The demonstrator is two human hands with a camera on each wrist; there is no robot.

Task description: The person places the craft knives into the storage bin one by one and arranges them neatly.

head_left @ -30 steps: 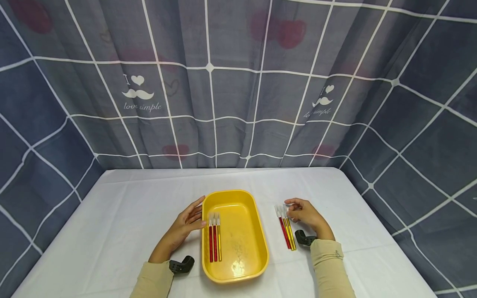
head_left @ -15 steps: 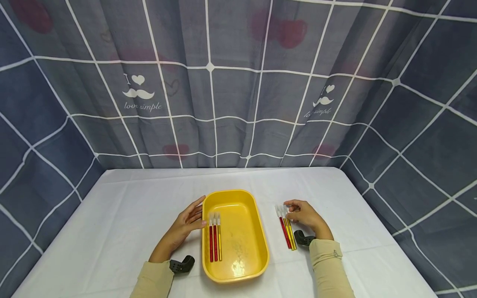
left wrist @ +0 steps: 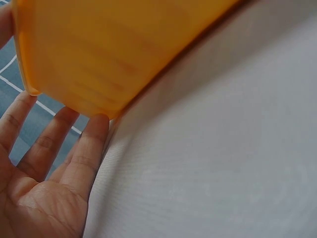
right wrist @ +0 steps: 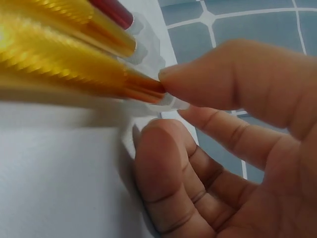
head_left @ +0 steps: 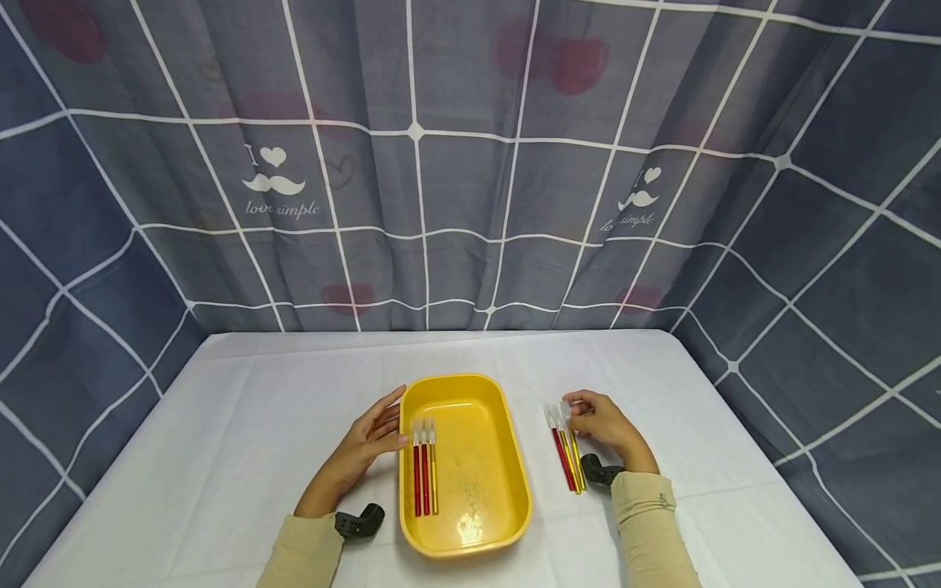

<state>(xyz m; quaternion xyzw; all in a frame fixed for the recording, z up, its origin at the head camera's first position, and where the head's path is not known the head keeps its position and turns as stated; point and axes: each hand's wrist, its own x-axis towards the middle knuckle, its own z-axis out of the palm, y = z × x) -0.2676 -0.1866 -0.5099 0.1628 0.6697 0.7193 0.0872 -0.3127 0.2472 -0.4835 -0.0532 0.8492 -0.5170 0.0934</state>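
Observation:
In the head view my left hand (head_left: pixel 367 437) rests at the left side of a yellow plastic tray (head_left: pixel 478 551), thumb on the rim. The left wrist view shows its fairly straight fingertips touching the tray's outer side. Inside the tray, two red pens (head_left: pixel 416 482) and one gold pen (head_left: pixel 434 486) lie side by side. To the tray's right, my right hand (head_left: pixel 603 425) pinches a gold pen (right wrist: pixel 64 59) near its clear cap between thumb and finger. Beside it lie another gold pen (head_left: pixel 569 465) and a red pen (head_left: pixel 562 453), also clear-capped.
A white cloth (head_left: pixel 294 392) covers the table. Grey checked curtains (head_left: pixel 470 188) stand behind it and at both sides. A black wrist device (head_left: pixel 360 521) sits by the left wrist, another (head_left: pixel 599 471) by the right.
The outermost gold pen on the table has shifted slightly to the right, away from its neighbours, with my right hand. The left hand and tray keep their place.

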